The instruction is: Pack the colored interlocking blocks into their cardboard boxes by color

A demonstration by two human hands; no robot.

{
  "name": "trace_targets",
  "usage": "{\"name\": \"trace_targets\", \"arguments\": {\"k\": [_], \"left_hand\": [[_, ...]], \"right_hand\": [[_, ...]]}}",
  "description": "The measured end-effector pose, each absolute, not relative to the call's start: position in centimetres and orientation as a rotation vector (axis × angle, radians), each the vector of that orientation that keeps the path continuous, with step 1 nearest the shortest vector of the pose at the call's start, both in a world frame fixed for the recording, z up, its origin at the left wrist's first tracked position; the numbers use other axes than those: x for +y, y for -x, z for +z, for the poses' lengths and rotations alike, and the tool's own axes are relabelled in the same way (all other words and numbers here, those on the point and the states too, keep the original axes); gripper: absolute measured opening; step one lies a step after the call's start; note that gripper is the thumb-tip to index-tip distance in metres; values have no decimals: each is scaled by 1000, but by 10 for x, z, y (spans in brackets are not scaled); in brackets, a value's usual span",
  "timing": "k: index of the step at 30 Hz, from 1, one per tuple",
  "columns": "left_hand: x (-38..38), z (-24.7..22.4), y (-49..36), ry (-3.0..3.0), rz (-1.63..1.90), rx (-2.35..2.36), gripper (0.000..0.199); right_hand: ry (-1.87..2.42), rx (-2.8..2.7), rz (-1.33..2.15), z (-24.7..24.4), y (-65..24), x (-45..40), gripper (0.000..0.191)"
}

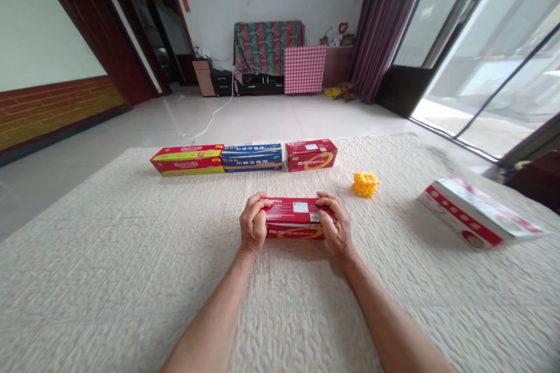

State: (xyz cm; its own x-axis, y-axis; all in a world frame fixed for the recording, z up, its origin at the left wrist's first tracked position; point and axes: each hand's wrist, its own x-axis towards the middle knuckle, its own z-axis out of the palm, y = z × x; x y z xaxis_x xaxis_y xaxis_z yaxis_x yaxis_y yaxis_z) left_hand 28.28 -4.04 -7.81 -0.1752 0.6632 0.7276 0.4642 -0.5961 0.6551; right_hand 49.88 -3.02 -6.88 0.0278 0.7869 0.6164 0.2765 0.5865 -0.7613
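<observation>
Between my two hands is a long red cardboard box point(291, 211) with a white label on top and a yellow swoosh on its near side. My left hand point(254, 223) grips its left end, fingers over the top. My right hand point(336, 225) is wrapped round the right end in the same way. Beyond it, a red-and-yellow-green box point(188, 160) and a blue box point(252, 157) stand end to end in a row. A similar red box point(311, 155) sits to their right, a small gap away.
A yellow lattice-like object point(366, 185) lies right of the held box. Farther right is a larger white-and-red carton point(479, 213). All rest on a cream quilted cover point(131, 268), whose far edge lies just behind the row. A white cable point(214, 113) runs across the floor.
</observation>
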Motion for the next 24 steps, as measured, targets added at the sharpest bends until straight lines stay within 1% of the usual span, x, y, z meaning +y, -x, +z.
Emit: {"name": "trace_targets", "arguments": {"k": [5, 8, 12, 15, 18, 24], "left_hand": [[-40, -79, -283, -1919, 1876, 1294, 29], [-40, -78, -282, -1921, 1885, 1292, 29], [-40, -76, -283, -1924, 1885, 1314, 29], [-41, -75, -283, -1917, 1877, 1331, 29], [-41, -75, -283, -1914, 1880, 1311, 29], [-40, -79, -282, -1922, 1872, 1323, 31]], "right_hand": [[934, -1554, 506, -70, -501, -29, 15], [939, -1606, 445, -64, -502, -29, 19], [1043, -1868, 162, -39, -494, -34, 27], [1184, -2115, 17, -18, -481, -40, 24], [1283, -2233, 25, -8, -474, -43, 21], [1227, -2259, 75, -13, -478, -40, 23]]}}
